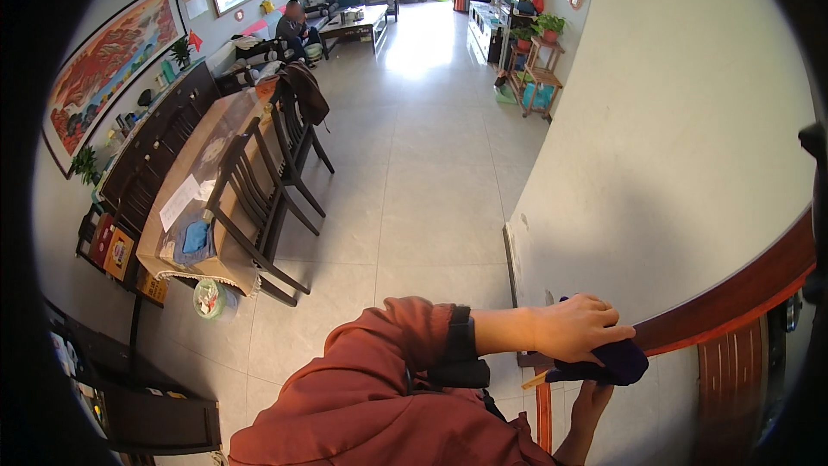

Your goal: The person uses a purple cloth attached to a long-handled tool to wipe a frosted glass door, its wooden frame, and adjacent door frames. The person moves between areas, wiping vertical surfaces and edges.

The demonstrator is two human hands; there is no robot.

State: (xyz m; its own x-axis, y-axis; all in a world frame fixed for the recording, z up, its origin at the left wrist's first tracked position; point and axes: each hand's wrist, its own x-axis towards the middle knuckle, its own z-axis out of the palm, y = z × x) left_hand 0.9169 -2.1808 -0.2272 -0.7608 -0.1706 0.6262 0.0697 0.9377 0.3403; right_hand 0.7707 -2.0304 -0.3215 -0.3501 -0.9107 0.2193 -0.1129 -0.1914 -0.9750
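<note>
A dark purple cloth (618, 362) is bunched at the lower right, beside a reddish wooden door frame (718, 298). My left hand (579, 327) lies over the top of the cloth with its fingers curled round it. Below the cloth, my right hand (588, 401) reaches up to its underside; its fingertips are partly hidden, so its hold is unclear. A thin yellowish stick-like piece (534, 380) juts out to the left from under the cloth. Red-brown sleeves cover my arms, with a black band at the left wrist.
A pale wall (621, 175) rises along the right. On the left stand a covered dining table (226, 272), dark wooden chairs (252, 200) and a lined waste bin (210, 299). A plant stand (542, 71) is farther off. A person (294, 29) sits at the far left.
</note>
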